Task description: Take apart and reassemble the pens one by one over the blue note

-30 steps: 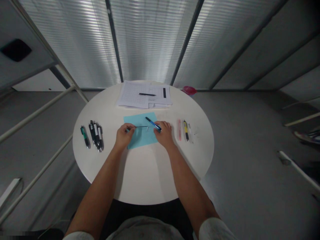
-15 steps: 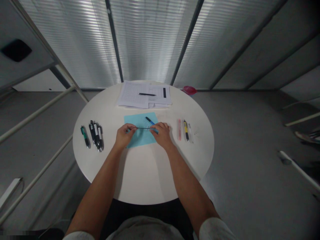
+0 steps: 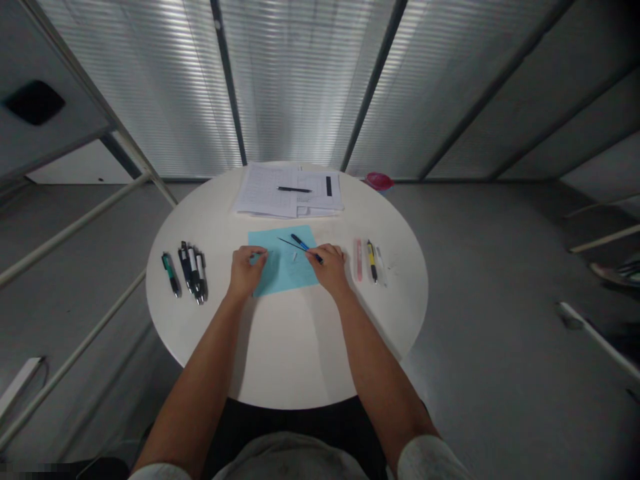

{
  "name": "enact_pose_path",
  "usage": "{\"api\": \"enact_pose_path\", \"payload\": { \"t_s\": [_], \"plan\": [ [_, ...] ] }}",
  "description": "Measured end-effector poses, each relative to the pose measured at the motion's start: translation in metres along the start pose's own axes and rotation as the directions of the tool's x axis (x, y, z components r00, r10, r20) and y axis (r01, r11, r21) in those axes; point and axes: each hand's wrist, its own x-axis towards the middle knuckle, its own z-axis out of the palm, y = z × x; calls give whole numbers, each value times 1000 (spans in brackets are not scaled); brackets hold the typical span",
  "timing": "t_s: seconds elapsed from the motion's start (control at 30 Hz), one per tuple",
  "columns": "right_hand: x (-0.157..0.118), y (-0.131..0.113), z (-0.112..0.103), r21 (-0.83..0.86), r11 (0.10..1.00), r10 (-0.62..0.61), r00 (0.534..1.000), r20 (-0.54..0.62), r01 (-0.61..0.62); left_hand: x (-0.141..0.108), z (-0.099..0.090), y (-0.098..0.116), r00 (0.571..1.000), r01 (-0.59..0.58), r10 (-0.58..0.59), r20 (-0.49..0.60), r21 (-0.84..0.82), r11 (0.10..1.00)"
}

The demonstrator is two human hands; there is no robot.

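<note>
My right hand (image 3: pixel 329 268) rests at the right edge of a light blue sheet (image 3: pixel 283 270) on the round white table (image 3: pixel 285 353), shut on a blue pen (image 3: pixel 303 243). A thin black refill (image 3: pixel 291 245) lies along the pen and reaches up-left past its tip. It touches my right fingers. A small white piece (image 3: pixel 295 255) lies on the sheet between my hands. My left hand (image 3: pixel 245 272) sits curled at the sheet's left edge, apart from the refill, and shows nothing in its fingers.
Several black, white and green pens (image 3: pixel 189 272) lie at the table's left. A pink pen (image 3: pixel 359 259) and a yellow pen (image 3: pixel 371 261) lie at the right. Papers (image 3: pixel 287 190) with a black pen lie at the back, beside a red lid (image 3: pixel 379 181).
My left hand has let go of the refill and moved left. The refill now tilts up-left by the pen in my right hand, and the small white piece shows on the sheet.
</note>
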Motion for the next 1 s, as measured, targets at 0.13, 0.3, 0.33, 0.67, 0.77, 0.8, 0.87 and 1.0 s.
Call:
{"api": "enact_pose_path", "payload": {
  "t_s": [0.13, 0.3, 0.33, 0.67, 0.77, 0.8, 0.87, 1.0],
  "plan": [
    [0, -1, 2, -8, 1000, 4, 1000, -3, -4, -1, 5, -4, 990, -131, 126, 62, 74, 989],
    [-1, 0, 4, -20, 1000, 6, 1000, -14, -6, 0, 10, -8, 990, -117, 109, 86, 99, 988],
    [-1, 1, 5, -21, 1000, 8, 1000, -14, -8, 0, 10, -8, 990, -115, 107, 92, 88, 989],
    [1, 5, 6, 43, 998, 52, 999, 1, -52, 1, -4, 5, 991, 116, -130, -41, -247, 962],
    [5, 9, 8, 161, 984, 86, 995, -60, -76, 5, -12, 8, 948, 234, -314, -52, -556, 798],
    [7, 11, 8, 208, 975, 98, 991, -87, -78, 7, -15, 8, 929, 253, -370, -32, -675, 693],
    [10, 15, 9, 292, 952, 135, 981, -140, -90, 11, -19, 4, 886, 264, -463, 37, -860, 437],
    [12, 18, 9, 370, 916, 243, 950, -197, -158, 16, -25, -7, 809, 267, -565, 163, -958, 106]
  ]
}}
